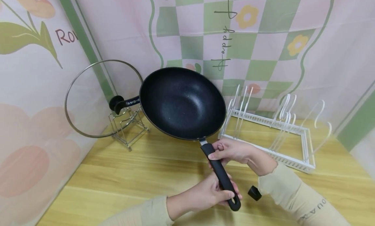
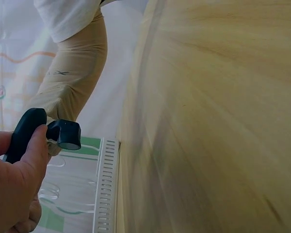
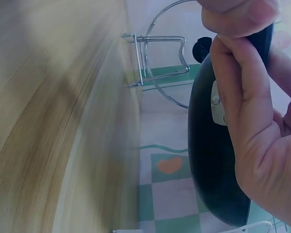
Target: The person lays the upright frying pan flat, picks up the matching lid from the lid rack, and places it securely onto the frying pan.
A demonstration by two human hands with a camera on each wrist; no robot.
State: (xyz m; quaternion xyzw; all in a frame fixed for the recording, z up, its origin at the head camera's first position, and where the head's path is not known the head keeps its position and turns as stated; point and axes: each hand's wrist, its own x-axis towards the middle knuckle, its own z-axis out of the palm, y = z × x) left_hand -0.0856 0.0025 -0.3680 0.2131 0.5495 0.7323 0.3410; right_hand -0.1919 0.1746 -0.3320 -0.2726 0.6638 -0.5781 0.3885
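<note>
In the head view we seem to be at the step of lifting the pan (image 1: 183,104) by its handle (image 1: 221,170), left hand (image 1: 209,191) pinching near the end, right hand (image 1: 232,151) gripping closer to the pan, which tilts beyond both hands; the next move, we judge, calls for a firm hold at both places. In the left wrist view we see the left hand pinch the handle. In the right wrist view we find the pan just beyond the right hand, apart from the table (image 1: 140,174)
</note>
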